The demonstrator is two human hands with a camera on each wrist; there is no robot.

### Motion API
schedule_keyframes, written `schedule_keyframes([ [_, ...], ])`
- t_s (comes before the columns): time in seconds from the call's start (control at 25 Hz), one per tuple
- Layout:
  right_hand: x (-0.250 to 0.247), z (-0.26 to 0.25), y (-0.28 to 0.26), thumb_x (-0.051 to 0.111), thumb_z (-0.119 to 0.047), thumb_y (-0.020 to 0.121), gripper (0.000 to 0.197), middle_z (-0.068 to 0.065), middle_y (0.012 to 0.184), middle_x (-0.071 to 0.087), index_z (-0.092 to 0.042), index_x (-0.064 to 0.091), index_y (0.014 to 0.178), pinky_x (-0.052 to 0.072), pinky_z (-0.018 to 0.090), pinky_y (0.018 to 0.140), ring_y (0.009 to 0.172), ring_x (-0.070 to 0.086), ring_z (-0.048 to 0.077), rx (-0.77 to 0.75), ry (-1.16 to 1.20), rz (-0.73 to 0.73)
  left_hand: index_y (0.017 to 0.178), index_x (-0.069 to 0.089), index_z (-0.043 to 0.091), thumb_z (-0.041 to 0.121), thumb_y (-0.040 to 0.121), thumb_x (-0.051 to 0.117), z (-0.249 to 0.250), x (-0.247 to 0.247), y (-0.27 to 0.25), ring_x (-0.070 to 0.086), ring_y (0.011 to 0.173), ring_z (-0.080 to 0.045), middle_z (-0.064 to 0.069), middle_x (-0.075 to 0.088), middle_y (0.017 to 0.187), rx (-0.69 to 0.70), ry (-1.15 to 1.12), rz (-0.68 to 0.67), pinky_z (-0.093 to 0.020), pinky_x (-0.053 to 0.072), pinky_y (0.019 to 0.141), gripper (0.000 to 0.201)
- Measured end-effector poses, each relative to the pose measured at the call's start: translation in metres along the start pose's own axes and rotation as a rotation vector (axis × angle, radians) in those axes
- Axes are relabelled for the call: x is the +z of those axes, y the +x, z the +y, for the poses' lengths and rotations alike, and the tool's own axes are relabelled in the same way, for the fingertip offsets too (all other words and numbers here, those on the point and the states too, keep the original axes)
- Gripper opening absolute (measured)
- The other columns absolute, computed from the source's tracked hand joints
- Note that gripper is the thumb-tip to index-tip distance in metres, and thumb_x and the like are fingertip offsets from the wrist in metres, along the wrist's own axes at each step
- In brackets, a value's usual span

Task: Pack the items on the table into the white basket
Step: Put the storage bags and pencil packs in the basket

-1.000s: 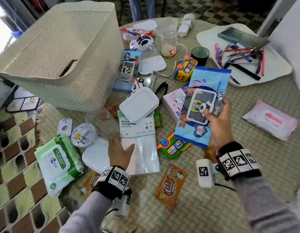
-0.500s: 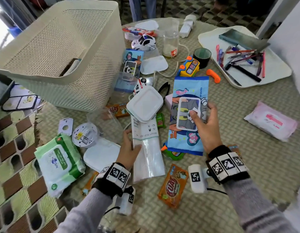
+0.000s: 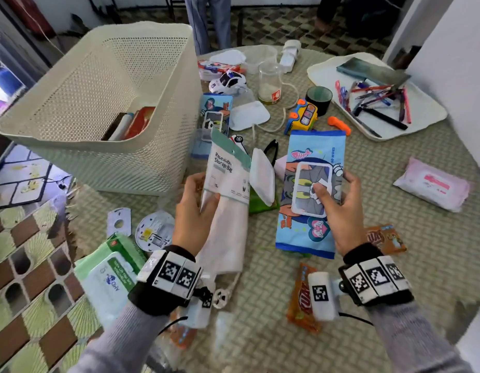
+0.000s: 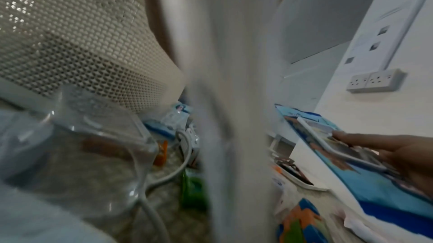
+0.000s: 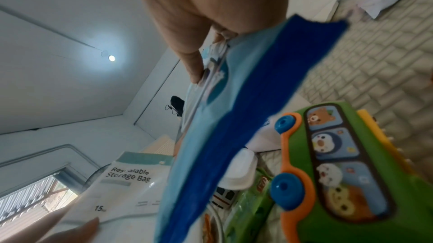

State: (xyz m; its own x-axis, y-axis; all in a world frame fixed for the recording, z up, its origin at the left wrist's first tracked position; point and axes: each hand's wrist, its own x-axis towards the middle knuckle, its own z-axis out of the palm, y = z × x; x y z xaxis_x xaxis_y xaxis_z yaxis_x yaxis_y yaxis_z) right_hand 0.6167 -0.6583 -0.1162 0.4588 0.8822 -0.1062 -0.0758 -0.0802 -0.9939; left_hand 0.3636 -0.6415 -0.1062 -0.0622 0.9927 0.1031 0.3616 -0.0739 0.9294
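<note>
Gripping a bag pack [image 3: 228,184], the left hand [image 3: 191,211] curls round it; the right hand [image 3: 338,208] pinches wipes [image 3: 309,232] beside the basket [image 3: 80,109].

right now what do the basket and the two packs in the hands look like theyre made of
White basket: matte moulded plastic, by its perforated mesh walls. Resealable storage bag pack in the left hand: thin clear film, limp and glossy. Blue cartoon wet wipes pack in the right hand: soft printed film with a rigid plastic flip lid.
</note>
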Motion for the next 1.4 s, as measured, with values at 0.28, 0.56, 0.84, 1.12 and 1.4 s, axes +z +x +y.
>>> schedule_keyframes([
  [0.28,0.042,-0.011,-0.061,0.063,-0.013,0.089,0.039,0.000,0.107,0.067,-0.016,0.041,0.120,0.054,0.019,0.065,0.085,0.068,0.004,-0.068,0.126,0.185,0.109,0.052,0.012,0.005,0.091,0.060,0.019,-0.067,0.016,0.046,0.045,0.007,0.005,0.060,0.076,0.098,-0.102,-0.152,-0.006,0.032,0.047,0.021],
  [0.56,0.074,-0.028,-0.127,0.059,-0.008,0.091,0.035,-0.005,0.098,0.066,-0.014,0.040,0.120,0.053,0.017,0.058,0.075,0.068,0.001,-0.118,0.204,0.343,0.100,0.054,0.031,0.015,0.090,0.063,0.027,-0.130,0.041,0.052,0.055,-0.020,-0.002,0.067,0.065,0.171,-0.173,-0.204,-0.042,0.047,0.050,0.021],
  [0.84,0.096,-0.035,-0.174,0.060,-0.008,0.090,0.034,-0.004,0.096,0.071,-0.010,0.042,0.119,0.056,0.024,0.060,0.080,0.070,0.010,-0.170,0.190,0.401,0.099,0.056,0.037,0.034,0.081,0.064,0.027,-0.168,0.052,0.051,0.065,-0.027,-0.016,0.063,0.076,0.248,-0.272,-0.196,-0.053,0.047,0.057,0.020],
  [1.12,0.147,-0.027,-0.248,0.059,-0.007,0.091,0.023,-0.004,0.096,0.071,-0.021,0.047,0.105,0.057,0.027,0.059,0.077,0.070,0.011,-0.182,0.279,0.434,0.107,0.053,0.020,0.012,0.091,0.061,0.015,-0.226,0.023,0.040,0.044,-0.004,0.011,0.056,0.053,0.312,-0.222,-0.235,-0.017,0.034,0.045,0.020],
  [1.4,0.204,-0.011,-0.320,0.055,-0.003,0.093,0.031,-0.001,0.099,0.067,-0.010,0.041,0.119,0.055,0.023,0.054,0.070,0.069,0.007,-0.107,0.341,0.491,0.108,0.050,0.024,0.015,0.091,0.062,-0.012,-0.310,0.006,0.038,0.036,0.000,0.001,0.051,0.056,0.285,-0.154,-0.224,-0.014,0.031,0.038,0.023],
])
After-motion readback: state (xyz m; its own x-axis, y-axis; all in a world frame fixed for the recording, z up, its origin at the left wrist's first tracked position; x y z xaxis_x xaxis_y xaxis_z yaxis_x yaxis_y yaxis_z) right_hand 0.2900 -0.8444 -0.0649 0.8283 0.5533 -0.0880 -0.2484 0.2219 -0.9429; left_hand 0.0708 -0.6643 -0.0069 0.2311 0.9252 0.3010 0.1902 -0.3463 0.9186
